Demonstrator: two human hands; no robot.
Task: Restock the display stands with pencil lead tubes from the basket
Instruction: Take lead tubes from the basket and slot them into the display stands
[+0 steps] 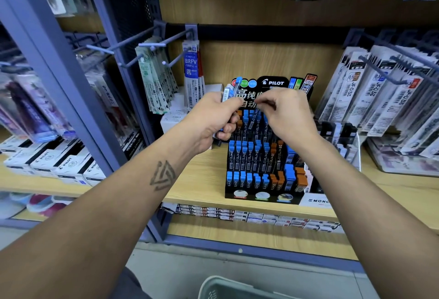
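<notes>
The tubes [231, 91] — a small bunch with blue caps — stick up out of the left hand [211, 123], whose fingers are curled round their lower ends; the caps show above the thumb and a bit of blue peeks out under the curled fingers. The right hand [282, 113] hovers just beside the bunch, over the top row of the stand [263, 156], thumb and forefinger pinched together. Whether that grip has a tube in it I cannot tell — the fingertips hide whatever is there.

The stand sits on the wooden shelf [202, 180], its three tiers already largely filled with blue- and orange-capped tubes, though dark gaps show in the middle of the top and second rows. Judging from that, the restock is well along but not finished: the bunch in the left hand has yet to go in, one tube at a time, and the gaps are where they would fit.

The basket [213, 287] lies on the floor below, only its rim in view; what it holds is hidden.
</notes>
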